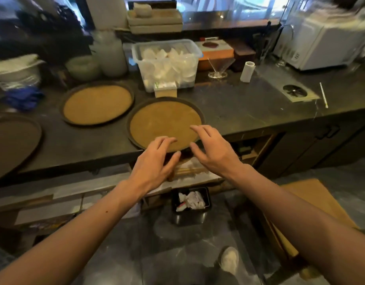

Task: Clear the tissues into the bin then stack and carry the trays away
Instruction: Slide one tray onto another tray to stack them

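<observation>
Both hands reach forward with fingers spread apart, holding nothing: the left hand (157, 159) and the right hand (213, 150) hover over the near edge of a round tray (165, 122), fingertips above its rim; whether they touch it is hard to tell. This tray has a dark rim and a tan, cork-like inner face, and it overhangs the edge of the dark stone table (239, 108). A second tray (97, 102) of the same make lies just left and behind it, and a third tray (13, 140), darker, is cut off at the left border. Below the hands, on the floor, a black bin (190, 206) holds crumpled white tissues (191, 200). Behind the near tray a clear plastic box (167, 64) is packed with white folded items, too blurred to name.
</observation>
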